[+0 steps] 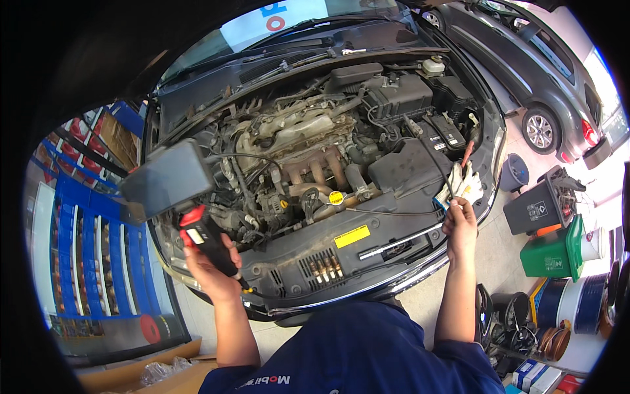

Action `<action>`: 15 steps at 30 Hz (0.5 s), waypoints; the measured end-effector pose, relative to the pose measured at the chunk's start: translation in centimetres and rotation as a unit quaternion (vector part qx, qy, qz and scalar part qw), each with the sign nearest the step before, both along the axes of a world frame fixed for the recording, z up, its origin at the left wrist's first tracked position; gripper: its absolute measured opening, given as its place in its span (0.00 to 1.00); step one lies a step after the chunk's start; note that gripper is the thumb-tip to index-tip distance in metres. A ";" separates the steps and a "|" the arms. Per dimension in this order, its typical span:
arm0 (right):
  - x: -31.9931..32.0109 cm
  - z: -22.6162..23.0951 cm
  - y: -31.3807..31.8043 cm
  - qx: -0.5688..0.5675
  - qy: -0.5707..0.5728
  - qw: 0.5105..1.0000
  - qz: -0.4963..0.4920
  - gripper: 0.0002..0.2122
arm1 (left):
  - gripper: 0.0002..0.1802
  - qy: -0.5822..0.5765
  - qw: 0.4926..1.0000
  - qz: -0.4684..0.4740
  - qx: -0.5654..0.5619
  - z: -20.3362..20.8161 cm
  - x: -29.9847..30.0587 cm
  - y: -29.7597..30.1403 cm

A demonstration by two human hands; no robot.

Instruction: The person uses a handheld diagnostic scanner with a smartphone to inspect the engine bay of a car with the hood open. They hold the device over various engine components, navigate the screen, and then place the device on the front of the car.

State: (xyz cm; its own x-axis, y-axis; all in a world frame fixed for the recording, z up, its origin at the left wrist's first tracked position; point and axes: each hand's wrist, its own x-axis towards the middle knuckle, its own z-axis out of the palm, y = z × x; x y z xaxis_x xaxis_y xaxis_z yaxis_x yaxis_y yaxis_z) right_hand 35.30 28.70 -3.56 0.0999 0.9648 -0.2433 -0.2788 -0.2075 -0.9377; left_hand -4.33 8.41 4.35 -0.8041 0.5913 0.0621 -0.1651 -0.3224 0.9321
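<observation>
My left hand (213, 272) is wrapped round the black and red handle of a video borescope (213, 244). The borescope's flat screen (167, 177) tilts above the handle, over the left side of the engine bay. At the front right of the bay, my right hand (461, 220) pinches a thin dark cable (394, 213). Part of this cable stretches left across the front cover; its full path is hard to follow. A crumpled white glove or rag (467, 184) lies just beyond my right fingers, beside a red-handled tool (468, 152).
The exposed engine (295, 138) fills the bay. Several spark plugs (325, 268) sit on the front cover, left of a long silver bar tool (400, 241). Bins, including a green one (554, 253), and another car (525, 65) stand right; blue shelving (98, 256) stands left.
</observation>
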 end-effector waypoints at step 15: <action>4.9 -13.7 3.7 0.064 -0.277 0.957 0.055 0.08 | 0.44 0.003 0.995 -0.104 0.009 -2.8 4.4 -5.7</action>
